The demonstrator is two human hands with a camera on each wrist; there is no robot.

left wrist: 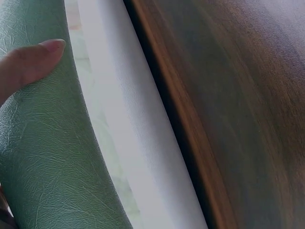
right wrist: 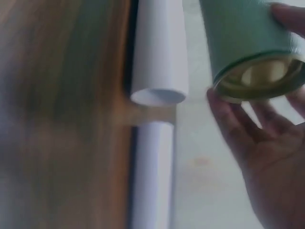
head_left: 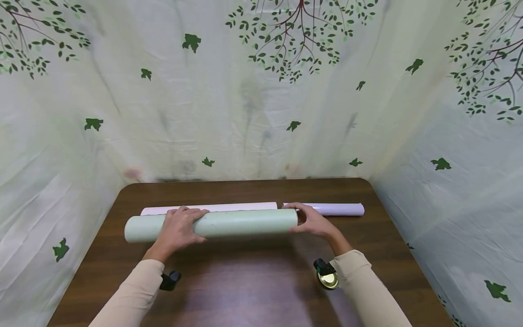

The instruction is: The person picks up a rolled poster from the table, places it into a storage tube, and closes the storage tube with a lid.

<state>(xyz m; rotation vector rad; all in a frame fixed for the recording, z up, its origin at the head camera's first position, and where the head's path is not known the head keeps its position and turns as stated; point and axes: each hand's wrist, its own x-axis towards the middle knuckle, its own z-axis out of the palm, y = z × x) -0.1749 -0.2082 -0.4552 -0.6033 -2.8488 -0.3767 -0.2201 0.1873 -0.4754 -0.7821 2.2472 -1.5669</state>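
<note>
A long pale green tube (head_left: pixel 249 222) is held level above the table by both hands. My left hand (head_left: pixel 180 229) grips it left of its middle, and the thumb lies across its textured side in the left wrist view. At the tube's right end, my right hand (head_left: pixel 312 222) holds the rim between thumb and fingers. The right wrist view shows this round end (right wrist: pixel 262 76) as a recessed, gold-toned hollow; whether a cap closes it I cannot tell. Behind the tube lie a white roll (head_left: pixel 241 207) and a shorter white roll (head_left: pixel 341 209), end to end with a small gap.
A round gold-coloured disc, like a lid (head_left: pixel 328 280), lies on the brown wooden table (head_left: pixel 245 290) beside the right wrist. Pale curtains with leaf prints (head_left: pixel 245 113) surround the table's back and sides. Both rolls lie near the back edge.
</note>
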